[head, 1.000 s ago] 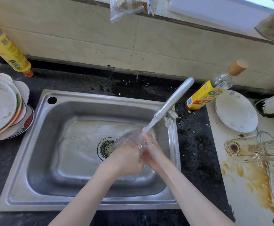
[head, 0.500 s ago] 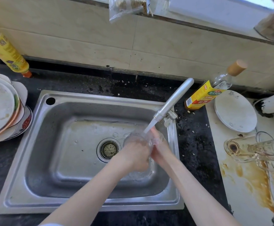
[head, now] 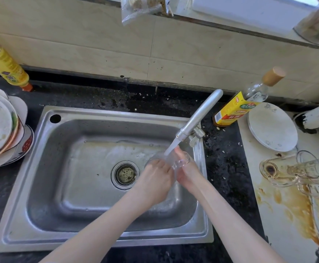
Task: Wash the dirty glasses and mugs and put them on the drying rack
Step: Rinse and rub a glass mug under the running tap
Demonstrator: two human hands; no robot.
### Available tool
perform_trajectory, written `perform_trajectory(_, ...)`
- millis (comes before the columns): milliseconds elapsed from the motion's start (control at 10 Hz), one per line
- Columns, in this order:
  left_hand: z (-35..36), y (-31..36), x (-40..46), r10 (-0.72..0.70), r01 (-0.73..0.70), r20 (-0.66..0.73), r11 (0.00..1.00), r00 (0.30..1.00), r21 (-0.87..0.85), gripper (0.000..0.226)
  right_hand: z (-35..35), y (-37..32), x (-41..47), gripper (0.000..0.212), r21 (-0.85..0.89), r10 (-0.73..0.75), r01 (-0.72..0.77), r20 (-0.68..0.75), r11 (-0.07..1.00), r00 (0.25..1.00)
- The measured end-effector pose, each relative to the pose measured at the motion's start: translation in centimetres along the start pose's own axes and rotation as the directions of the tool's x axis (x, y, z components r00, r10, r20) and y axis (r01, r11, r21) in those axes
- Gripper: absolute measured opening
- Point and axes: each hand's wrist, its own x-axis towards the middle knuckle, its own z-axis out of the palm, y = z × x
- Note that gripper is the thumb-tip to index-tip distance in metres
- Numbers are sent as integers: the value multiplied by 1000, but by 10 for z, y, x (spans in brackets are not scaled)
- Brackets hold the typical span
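Right of frame centre, under the tap: left hand and right hand both gripped the glass between them, rim apparently leftward.

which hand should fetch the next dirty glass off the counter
Right, probably. The dirty glasses lie on the counter right of the sink, on the right hand's side.

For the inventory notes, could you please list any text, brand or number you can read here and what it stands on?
Yellow carton by the tap: red and green label patches with print, too blurred to read.
Yellow bottle at far left: printed label, too blurred to read.
Bag on the ledge: no legible print.
Nothing else bears text.
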Motion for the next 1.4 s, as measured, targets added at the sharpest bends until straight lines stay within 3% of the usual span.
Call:
perform_trajectory(100, 0, 2, 3, 7, -10, 96, 1000, 995, 25, 48, 0, -1, 0, 37, -12, 6, -6, 15, 1000, 1000)
perform_trajectory(200, -13, -4, 0, -73, 79, 78, 994, 994, -75, 37, 6, -1, 2, 61, 16, 40, -39, -50, 999, 998)
perform_trajectory(400, -21, -14, -4, -83, 86, 25, 979, 996, -183, 25, -2, -7, -10, 32, 148, 79, -97, 126, 984, 989)
perform_trajectory(500, -17, -22, 1, -193, 167, -38, 918, 980, -361, 19, -8, -7, -19, 36, 307, 25, -101, 243, 946, 970)
perform_trajectory(600, -25, -26, 7, -287, 189, -22, 685, 958, -704, 14, -9, -4, -20, 52, 441, 62, -183, 275, 878, 960)
perform_trajectory(700, -31, -28, 15, -105, 146, 102, 765, 989, -627, 26, -4, -4, -13, 61, 360, 135, -207, 216, 910, 967)
perform_trajectory(800, -21, -37, 16, 70, -2, 233, 960, 970, -280, 37, -1, -12, -12, 55, 209, 182, -204, 121, 956, 976)
perform_trajectory(900, 1, -50, 13, 167, -24, 330, 917, 929, -398, 38, -4, -17, -9, 46, 123, 241, -254, 110, 959, 964)
perform_trajectory(1000, 8, -50, 10, 140, 121, 257, 612, 956, -782, 37, -4, -17, -9, 43, 124, 244, -263, 149, 957, 958)
perform_trajectory(1100, 6, -56, 10, -89, 268, 270, -37, 959, -963, 30, 1, -11, -9, 57, 107, 101, -134, 272, 985, 957)
perform_trajectory(1200, 9, -59, 13, -158, 250, 336, -404, 928, -880, 36, 5, -5, -3, 66, 124, -33, -12, 355, 992, 934)
perform_trajectory(1300, 11, -45, 18, 74, 192, 178, -405, 981, -894, 31, 10, -5, 0, 52, 90, -61, 43, 212, 995, 975)
perform_trajectory(1400, 2, -53, 12, 226, 199, 271, 298, 936, -934, 32, 11, -6, 9, 53, 21, 79, -79, 22, 997, 997)
